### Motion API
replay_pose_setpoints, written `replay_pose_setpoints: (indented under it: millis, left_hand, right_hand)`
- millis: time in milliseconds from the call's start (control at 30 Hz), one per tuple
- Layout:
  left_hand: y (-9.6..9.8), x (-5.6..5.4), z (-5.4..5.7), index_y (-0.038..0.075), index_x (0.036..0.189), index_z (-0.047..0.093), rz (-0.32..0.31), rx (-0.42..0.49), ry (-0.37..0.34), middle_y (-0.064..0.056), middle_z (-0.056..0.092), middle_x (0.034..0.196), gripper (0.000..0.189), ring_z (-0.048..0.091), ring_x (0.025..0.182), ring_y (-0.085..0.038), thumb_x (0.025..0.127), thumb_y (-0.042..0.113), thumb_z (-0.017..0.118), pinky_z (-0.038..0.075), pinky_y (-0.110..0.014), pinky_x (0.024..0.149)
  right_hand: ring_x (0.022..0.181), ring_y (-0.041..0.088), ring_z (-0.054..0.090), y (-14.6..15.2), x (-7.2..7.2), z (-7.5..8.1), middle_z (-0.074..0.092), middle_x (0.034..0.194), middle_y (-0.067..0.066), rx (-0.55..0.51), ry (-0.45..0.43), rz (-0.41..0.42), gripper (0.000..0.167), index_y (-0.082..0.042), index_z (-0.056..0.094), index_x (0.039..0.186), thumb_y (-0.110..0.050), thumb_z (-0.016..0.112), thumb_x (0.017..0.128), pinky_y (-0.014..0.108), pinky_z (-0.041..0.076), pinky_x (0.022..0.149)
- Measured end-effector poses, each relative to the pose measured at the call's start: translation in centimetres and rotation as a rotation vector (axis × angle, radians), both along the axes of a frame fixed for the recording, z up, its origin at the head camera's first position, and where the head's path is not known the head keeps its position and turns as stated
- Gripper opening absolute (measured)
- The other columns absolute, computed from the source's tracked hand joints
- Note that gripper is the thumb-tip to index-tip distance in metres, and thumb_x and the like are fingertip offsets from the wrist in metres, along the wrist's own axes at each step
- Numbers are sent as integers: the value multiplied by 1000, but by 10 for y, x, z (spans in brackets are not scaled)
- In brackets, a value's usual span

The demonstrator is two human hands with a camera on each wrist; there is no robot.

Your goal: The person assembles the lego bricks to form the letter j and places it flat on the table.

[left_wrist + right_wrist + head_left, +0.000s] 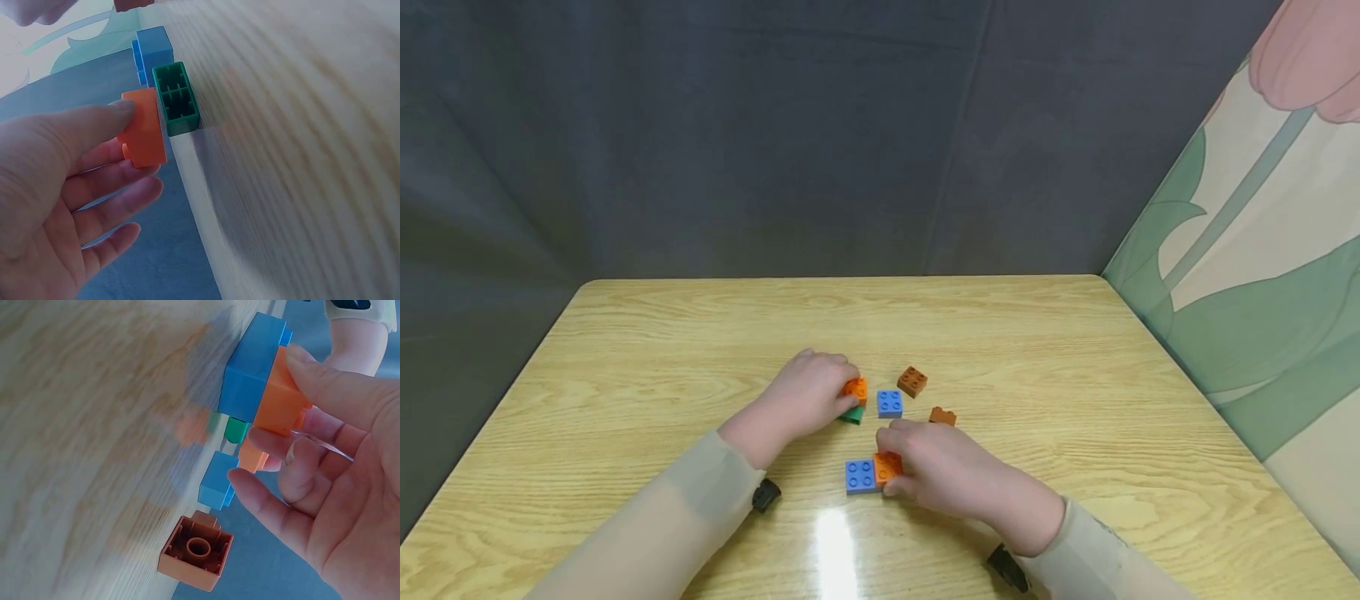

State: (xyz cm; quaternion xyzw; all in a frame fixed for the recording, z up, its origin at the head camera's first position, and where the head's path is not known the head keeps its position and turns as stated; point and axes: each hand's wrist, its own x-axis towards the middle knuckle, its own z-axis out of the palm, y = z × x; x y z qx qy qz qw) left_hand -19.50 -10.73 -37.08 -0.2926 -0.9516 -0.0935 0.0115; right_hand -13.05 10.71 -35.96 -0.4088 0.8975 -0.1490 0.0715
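Observation:
My left hand [808, 392] pinches an orange building brick [145, 128] between thumb and fingertips. Right beside that brick is a green brick [176, 99], tipped so that its hollow underside shows in the left wrist view. Closer to the near edge, my right hand [943, 467] holds a second orange brick [281, 394] with thumb and fingers. This one sits against a blue brick [860, 476], side by side, studs up in the head view. The right fingers cover part of the orange brick there.
Another blue brick [890, 403] stands studs up between the hands. Behind it lies a brown brick [912, 381]. A second brown brick [943, 416], tipped over with its hollow underside visible in the right wrist view, lies just beyond the right hand. A dark curtain [775, 150] hangs behind the wooden table [662, 333].

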Motion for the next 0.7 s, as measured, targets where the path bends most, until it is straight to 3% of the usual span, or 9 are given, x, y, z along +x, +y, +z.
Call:
replay_pose_setpoints:
  millis: [433,700]
  left_hand:
    - [-7,24,8,19,90,70,-72,37,47,10,59,81,14,52,73,-8,87,30,77,43,-38,82]
    - [-6,36,12,19,92,70,-117,73,26,11,62,83,14,54,74,-8,85,28,78,44,-39,82]
  right_hand:
    - [64,9,44,0,0,0,46,79,-10,1,14,-1,31,-16,56,90,-26,83,80,25,40,56]
    - [64,10,44,-1,-1,2,46,78,-9,12,-4,-7,31,-16,55,89,-26,83,81,26,39,55]
